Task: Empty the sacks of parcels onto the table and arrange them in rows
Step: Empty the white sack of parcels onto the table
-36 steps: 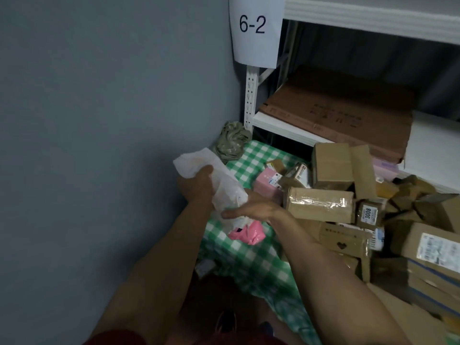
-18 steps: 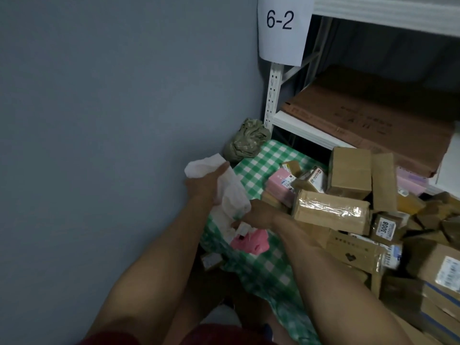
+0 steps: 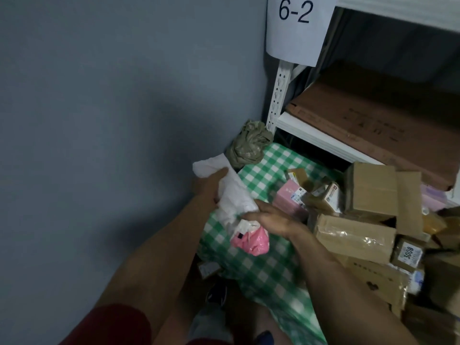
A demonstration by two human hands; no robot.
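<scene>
My left hand (image 3: 207, 188) grips a white plastic-wrapped parcel (image 3: 235, 195) at its upper end, at the left edge of the table with the green checked cloth (image 3: 268, 168). My right hand (image 3: 271, 219) lies on the lower end of that white parcel with its fingers stretched out. Just below it a pink plastic parcel (image 3: 251, 241) rests on the cloth. A heap of brown cardboard parcels (image 3: 356, 235) covers the right half of the table, with a pink box (image 3: 290, 199) at its left side.
A crumpled olive sack (image 3: 249, 143) sits in the table's far corner against the grey wall (image 3: 99, 120). White shelving (image 3: 313, 135) carrying flat brown cardboard (image 3: 373, 125) and a "6-2" sign (image 3: 296, 26) stands behind. A small box (image 3: 207, 268) lies on the floor below the table edge.
The view has shifted left, so everything sits further right in the frame. My right hand, curled at the white parcel half a second ago, now lies stretched on it. The left hand's hold is unchanged.
</scene>
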